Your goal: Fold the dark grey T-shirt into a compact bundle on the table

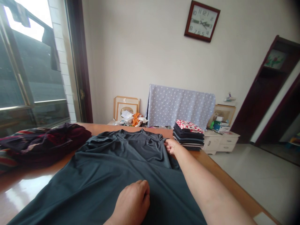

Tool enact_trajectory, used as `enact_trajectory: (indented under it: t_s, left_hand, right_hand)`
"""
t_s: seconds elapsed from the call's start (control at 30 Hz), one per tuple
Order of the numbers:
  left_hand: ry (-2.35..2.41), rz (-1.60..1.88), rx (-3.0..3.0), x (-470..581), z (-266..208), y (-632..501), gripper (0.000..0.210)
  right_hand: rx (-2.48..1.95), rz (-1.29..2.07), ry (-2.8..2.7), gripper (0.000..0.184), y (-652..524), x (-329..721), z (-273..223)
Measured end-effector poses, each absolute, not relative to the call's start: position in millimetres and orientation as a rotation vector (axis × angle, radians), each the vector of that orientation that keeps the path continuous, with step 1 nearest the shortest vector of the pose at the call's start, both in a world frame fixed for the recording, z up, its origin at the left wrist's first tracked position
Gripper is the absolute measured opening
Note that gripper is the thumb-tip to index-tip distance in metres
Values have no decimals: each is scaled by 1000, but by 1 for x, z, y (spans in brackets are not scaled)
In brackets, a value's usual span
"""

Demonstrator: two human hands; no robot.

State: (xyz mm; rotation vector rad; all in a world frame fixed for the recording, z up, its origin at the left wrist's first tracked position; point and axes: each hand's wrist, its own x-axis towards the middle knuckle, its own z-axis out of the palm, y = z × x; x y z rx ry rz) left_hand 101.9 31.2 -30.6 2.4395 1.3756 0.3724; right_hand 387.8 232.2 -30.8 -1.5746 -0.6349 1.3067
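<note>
The dark shirt (105, 175), pinched by the right hand (171, 147), is best smoothed towards the left hand (134, 200), whose hold cannot be told.

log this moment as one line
left hand: curled over dark shirt; right hand: pinching shirt's edge; folded stack: right of shirt; rumpled clothes: left

Dark shirt (117, 172): spread over the orange-brown surface (63, 161)
Cloth (77, 190): plain, greenish-black, rumpled toward the top
Collar (133, 133): at the far end
</note>
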Motion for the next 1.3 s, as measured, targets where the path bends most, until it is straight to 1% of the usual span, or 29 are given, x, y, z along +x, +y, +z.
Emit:
enact_trajectory:
  t_s: [0.1,0.13,0.23,0.27,0.47,0.57,0.63,0.97,1.13,1.3]
  left_hand:
    - [1378,359,2437,102,-30,32,13]
    - [1380,362,2435,102,-30,32,13]
    - [1380,384,2425,102,-31,32,13]
    - [1378,393,2424,102,-32,32,13]
    - [1390,387,2413,102,-32,32,12]
    - [1385,366,2408,102,-30,32,12]
    - [1382,358,2402,102,-29,32,12]
    - [1396,334,2396,102,-28,31,12]
    - [1383,347,2398,102,-29,32,12]
    - [1380,353,2398,102,-29,32,12]
  right_hand:
    - [-1597,1348,-653,38,230,392,-28]
    - [-1604,1363,-665,35,228,393,-28]
    - [-1622,1397,-718,16,223,397,-27]
    - [-1630,1398,-737,14,221,397,-28]
    - [-1748,1277,-818,19,219,379,-38]
    - [-1790,1213,-827,32,221,368,-41]
    - [-1801,1176,-823,37,223,366,-41]
    - [-1722,969,-720,38,236,398,-32]
    - [-1669,870,-715,33,233,410,-36]
    - [-1636,760,-803,14,222,424,-41]
